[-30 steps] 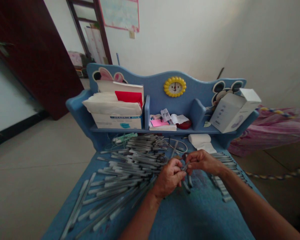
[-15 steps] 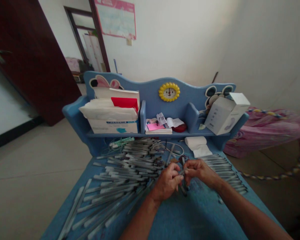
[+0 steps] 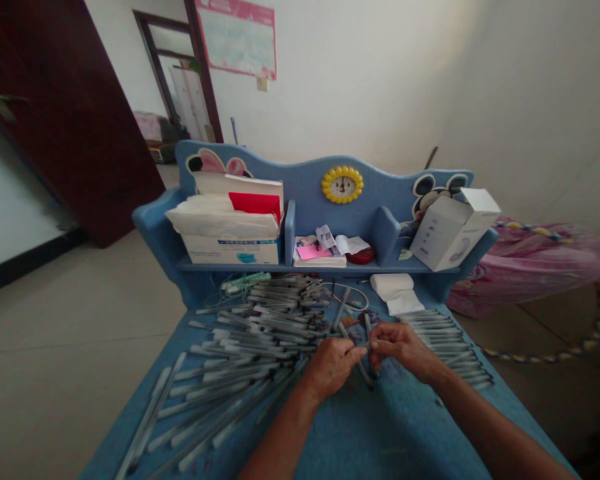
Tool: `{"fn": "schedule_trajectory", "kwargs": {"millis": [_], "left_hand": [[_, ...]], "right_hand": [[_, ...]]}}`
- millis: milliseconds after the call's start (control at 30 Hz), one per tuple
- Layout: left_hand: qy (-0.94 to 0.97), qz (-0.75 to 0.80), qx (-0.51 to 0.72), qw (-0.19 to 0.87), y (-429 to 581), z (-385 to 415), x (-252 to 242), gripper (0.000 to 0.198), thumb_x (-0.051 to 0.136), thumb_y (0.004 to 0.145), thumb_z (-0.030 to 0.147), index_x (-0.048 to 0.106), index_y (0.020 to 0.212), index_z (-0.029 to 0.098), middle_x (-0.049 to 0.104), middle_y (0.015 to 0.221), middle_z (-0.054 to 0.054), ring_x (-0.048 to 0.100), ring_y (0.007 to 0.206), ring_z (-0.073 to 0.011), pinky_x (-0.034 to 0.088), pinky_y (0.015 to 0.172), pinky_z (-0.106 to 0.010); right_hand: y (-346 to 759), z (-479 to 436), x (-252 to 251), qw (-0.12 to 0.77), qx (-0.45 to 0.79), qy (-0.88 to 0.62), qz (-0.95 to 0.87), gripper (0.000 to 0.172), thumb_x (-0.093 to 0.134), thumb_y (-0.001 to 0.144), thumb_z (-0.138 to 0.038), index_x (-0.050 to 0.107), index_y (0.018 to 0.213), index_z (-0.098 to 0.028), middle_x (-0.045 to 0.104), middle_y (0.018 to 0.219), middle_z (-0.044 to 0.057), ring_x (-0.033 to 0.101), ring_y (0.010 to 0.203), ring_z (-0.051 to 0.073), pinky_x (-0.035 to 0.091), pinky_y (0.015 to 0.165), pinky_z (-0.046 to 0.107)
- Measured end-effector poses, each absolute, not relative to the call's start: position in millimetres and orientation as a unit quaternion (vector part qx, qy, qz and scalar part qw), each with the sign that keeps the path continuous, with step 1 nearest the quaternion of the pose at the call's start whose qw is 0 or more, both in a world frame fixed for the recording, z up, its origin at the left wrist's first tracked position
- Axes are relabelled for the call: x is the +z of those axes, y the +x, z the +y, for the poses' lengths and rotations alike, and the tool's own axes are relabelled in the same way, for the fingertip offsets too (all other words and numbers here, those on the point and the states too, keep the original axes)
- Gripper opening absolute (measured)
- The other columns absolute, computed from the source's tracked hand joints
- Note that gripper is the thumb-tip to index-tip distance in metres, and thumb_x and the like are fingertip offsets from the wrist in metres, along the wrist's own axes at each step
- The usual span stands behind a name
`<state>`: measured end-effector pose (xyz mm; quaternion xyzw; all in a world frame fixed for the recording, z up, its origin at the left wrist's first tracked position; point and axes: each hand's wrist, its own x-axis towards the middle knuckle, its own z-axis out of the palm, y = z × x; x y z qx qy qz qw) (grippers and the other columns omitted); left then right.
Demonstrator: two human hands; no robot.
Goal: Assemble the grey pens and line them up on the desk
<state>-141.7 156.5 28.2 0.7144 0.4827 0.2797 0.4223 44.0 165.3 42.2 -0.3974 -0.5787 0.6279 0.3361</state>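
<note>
My left hand (image 3: 330, 367) is closed, its thumb stretched toward my right hand, with a slim grey pen (image 3: 365, 379) passing under its fingers. My right hand (image 3: 400, 345) pinches another grey pen (image 3: 367, 325) close beside it, standing nearly lengthwise to me. The fingertips of both hands almost meet, and what lies between them is partly hidden. Left of my hands spreads a large loose heap of grey pens (image 3: 250, 353) with dark ends. To the right, a row of similar pens (image 3: 450, 347) lies side by side, partly behind my right forearm.
The blue desk (image 3: 360, 433) has a raised shelf (image 3: 337, 269) along its back. On the shelf stand a mask box (image 3: 230, 250), a stack of papers (image 3: 320, 261) and a white box (image 3: 447, 230). A paper roll (image 3: 393, 283) and a white cable (image 3: 365, 300) lie below it.
My left hand's fingers have curled in and lowered, uncovering more of the pen beneath them. My right hand stays nearly in place. The view has shifted slightly.
</note>
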Motion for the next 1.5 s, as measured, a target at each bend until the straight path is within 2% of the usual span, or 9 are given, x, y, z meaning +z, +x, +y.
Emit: {"fn": "schedule_trajectory", "kwargs": {"millis": [233,500,933,1267,1500], "left_hand": [[0.754,0.421,0.251,0.438,-145,157,32,0.027,0.045,0.078,0.028,0.052,0.055,0.015,0.043,0.052,0.005,0.043,0.053,-0.0105,0.027,0.049,-0.02],[0.759,0.403,0.249,0.447,-140,152,35,0.029,0.044,0.081,0.029,0.048,0.055,0.017,0.047,0.051,0.004,0.044,0.051,-0.0107,0.03,0.051,-0.021],[0.77,0.412,0.227,0.431,-141,158,29,0.029,0.042,0.08,0.03,0.047,0.055,0.016,0.047,0.053,0.004,0.044,0.053,-0.0101,0.031,0.051,-0.02],[0.776,0.404,0.178,0.451,-159,162,46,0.02,0.047,0.073,0.025,0.064,0.07,0.015,0.054,0.061,0.003,0.05,0.06,-0.0124,0.032,0.051,-0.019],[0.713,0.417,0.215,0.521,-154,162,45,0.02,0.048,0.072,0.028,0.062,0.068,0.015,0.052,0.058,0.003,0.048,0.051,-0.0108,0.035,0.048,-0.019]], "right_hand": [[50,159,51,0.313,0.588,-0.408,-0.625,0.024,0.061,0.077,-0.039,0.058,0.076,-0.015,0.066,0.063,0.001,0.063,0.055,0.014,0.049,0.055,0.027],[54,154,49,0.301,0.545,-0.407,-0.668,0.024,0.055,0.082,-0.039,0.059,0.075,-0.015,0.066,0.062,0.003,0.062,0.056,0.015,0.049,0.056,0.027],[50,156,41,0.299,0.567,-0.401,-0.655,0.027,0.056,0.08,-0.042,0.057,0.075,-0.016,0.065,0.056,0.0,0.06,0.051,0.014,0.047,0.053,0.026],[55,140,36,0.367,0.587,-0.445,-0.568,0.03,0.061,0.074,-0.043,0.056,0.072,-0.014,0.063,0.052,-0.001,0.058,0.045,0.012,0.047,0.05,0.025],[111,128,39,0.435,0.584,-0.489,-0.48,0.024,0.063,0.076,-0.037,0.055,0.071,-0.015,0.064,0.053,0.0,0.058,0.045,0.012,0.045,0.05,0.024]]}}
